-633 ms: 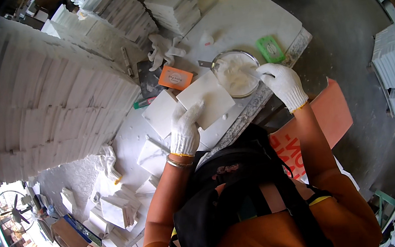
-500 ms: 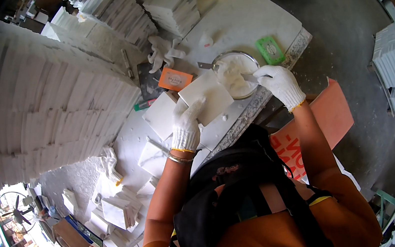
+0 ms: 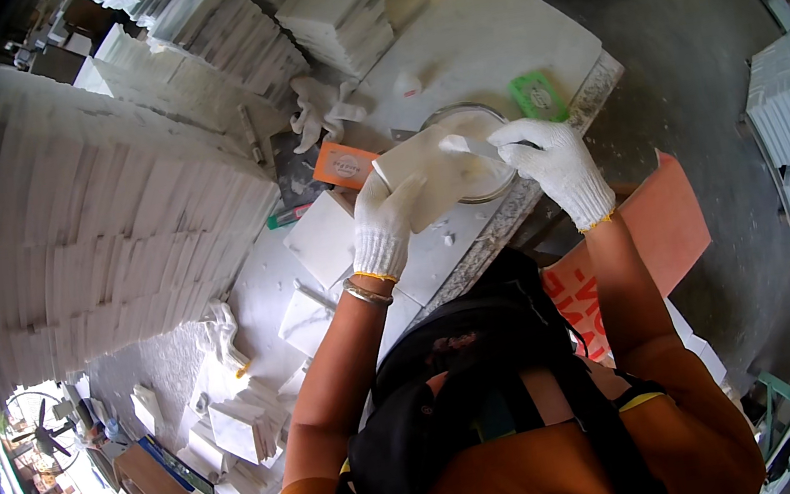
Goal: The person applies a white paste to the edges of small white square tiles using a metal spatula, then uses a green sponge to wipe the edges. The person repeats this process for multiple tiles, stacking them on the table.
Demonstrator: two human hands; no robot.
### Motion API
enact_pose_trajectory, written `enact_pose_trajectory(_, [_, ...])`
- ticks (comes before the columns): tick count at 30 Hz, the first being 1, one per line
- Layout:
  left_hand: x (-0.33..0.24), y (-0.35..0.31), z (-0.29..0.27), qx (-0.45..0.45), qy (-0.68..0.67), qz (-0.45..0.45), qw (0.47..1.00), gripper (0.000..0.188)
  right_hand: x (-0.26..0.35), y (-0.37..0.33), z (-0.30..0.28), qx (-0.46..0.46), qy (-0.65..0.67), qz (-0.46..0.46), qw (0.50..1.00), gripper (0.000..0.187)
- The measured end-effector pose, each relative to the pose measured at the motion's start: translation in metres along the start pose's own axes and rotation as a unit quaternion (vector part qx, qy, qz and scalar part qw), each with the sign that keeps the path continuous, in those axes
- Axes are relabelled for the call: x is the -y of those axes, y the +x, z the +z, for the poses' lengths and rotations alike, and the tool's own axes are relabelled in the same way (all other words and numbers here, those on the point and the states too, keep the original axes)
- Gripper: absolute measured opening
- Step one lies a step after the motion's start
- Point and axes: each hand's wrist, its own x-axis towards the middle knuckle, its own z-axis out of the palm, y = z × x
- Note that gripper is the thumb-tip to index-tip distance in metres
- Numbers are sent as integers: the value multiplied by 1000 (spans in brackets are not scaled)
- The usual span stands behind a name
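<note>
The left hand (image 3: pixel 381 217) and the right hand (image 3: pixel 553 162) are covered by knitted white cloth, matt, with ribbed cuffs. The tile (image 3: pixel 424 180) in the left hand looks like stone, smooth and slightly dull. The thin blade (image 3: pixel 479 146) in the right hand seems to be metal, coated with soft, matt white paste. Near the front edge of the worktop (image 3: pixel 497 40), the bowl (image 3: pixel 487 198) has glossy metal at its rim. The worktop is smooth and pale on top, but rough and speckled along this edge. Toward its right corner, the green box (image 3: pixel 538 97) shows a smooth printed surface.
</note>
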Motion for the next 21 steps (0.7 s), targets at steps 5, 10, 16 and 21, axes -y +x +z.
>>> enact_pose_trajectory(5, [0,6,4,11,39,17,999,33,14,-5,1,-55,-223,-105,968,12])
enact_pose_trajectory(10, [-5,-1,2,-25,248,127,960,34,-12,-16,-10,-86,-298,-93,946,14])
enact_pose_trajectory(16, [-23,-16,0,-62,357,173,916,35,-33,-32,-7,-65,-304,-62,948,15])
enact_pose_trajectory(21, [-27,-33,-34,-41,35,57,997,32,-42,-39,1,-20,-299,-15,954,26])
